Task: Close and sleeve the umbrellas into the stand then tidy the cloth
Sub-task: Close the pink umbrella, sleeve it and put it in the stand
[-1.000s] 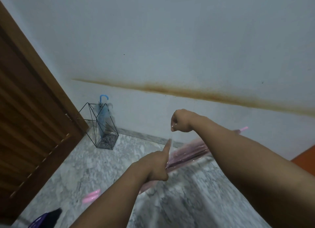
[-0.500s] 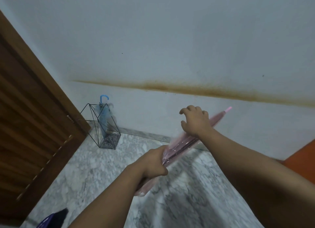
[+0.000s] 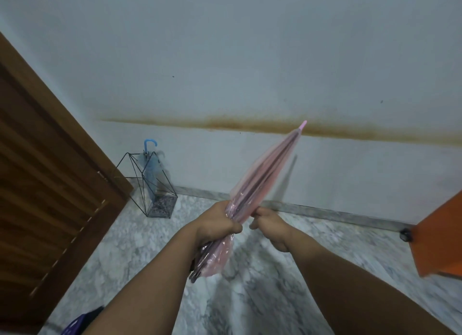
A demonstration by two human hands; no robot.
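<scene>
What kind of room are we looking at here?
Probably a home entryway or hallway: a wire umbrella stand holding a blue umbrella stands in the corner beside a wooden louvred door, on a marble floor.

Closed pink umbrella point(image 3: 265, 174) tilts tip-up; blue umbrella point(image 3: 150, 167) upright in wire stand point(image 3: 152, 184).

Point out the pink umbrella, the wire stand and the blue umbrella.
pink umbrella point(image 3: 262, 179), head view, middle of the folded canopy above the hands.
wire stand point(image 3: 161, 204), head view, its speckled base box.
blue umbrella point(image 3: 150, 143), head view, its hooked handle above the stand.
</scene>
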